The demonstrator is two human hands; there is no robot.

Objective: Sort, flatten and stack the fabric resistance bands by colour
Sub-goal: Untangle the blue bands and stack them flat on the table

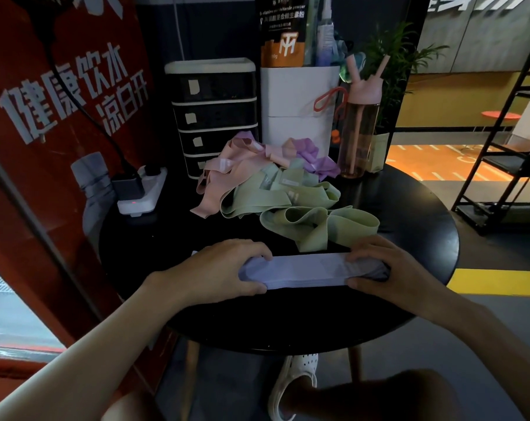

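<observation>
A flattened stack of pale lilac bands (306,270) is held between the two hands on the black round table (197,317). The left hand (224,268) is curled over the stack's left end, fingers on the far edge and thumb on the near edge. The right hand (391,268) grips the right end in the same way. Step in hand, as judged: squaring and pressing the lilac stack. This is best done with even pressure from both ends, the layer edges being aligned before release, since the fabric looks soft and springy and layers could slide or fan out. The stack reads as a long, flat, matte rectangle, several layers thick. Just beyond the right hand lie loose green bands (306,217), wide looped ribbons, twisted and unflattened. Farther out beyond the left hand, pink bands (221,177) are heaped. Purple bands (318,161) are seen crumpled behind the green ones. These three colours are judged not yet flattened or stacked.
</observation>
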